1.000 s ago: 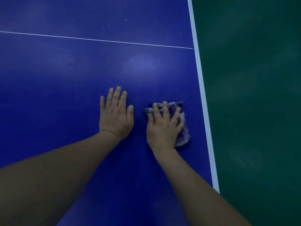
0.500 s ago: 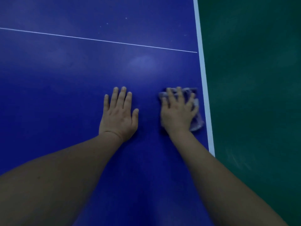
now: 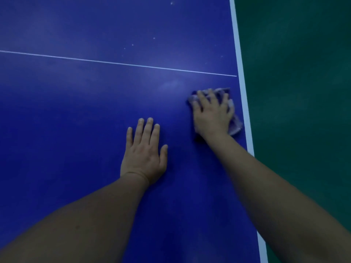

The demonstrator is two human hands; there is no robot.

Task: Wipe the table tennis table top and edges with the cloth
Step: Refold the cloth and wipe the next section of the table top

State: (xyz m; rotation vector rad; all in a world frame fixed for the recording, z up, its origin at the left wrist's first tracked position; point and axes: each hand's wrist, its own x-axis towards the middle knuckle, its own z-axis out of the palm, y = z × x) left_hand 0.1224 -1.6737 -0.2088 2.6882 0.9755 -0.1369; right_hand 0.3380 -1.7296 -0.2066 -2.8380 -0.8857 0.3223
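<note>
The blue table tennis table fills most of the view, with a thin white centre line across it and a white stripe along its right edge. My right hand presses flat on a crumpled purple-grey cloth close to that right edge, fingers spread over it. Only the cloth's rim shows around the hand. My left hand rests flat on the bare table top, fingers straight, to the left of and nearer to me than the right hand.
Dark green floor lies beyond the table's right edge. Several small white specks dot the table surface past the centre line.
My right hand has slid the cloth forward and to the right, toward the white edge stripe and the centre line. My left hand has stayed planted on the table.
</note>
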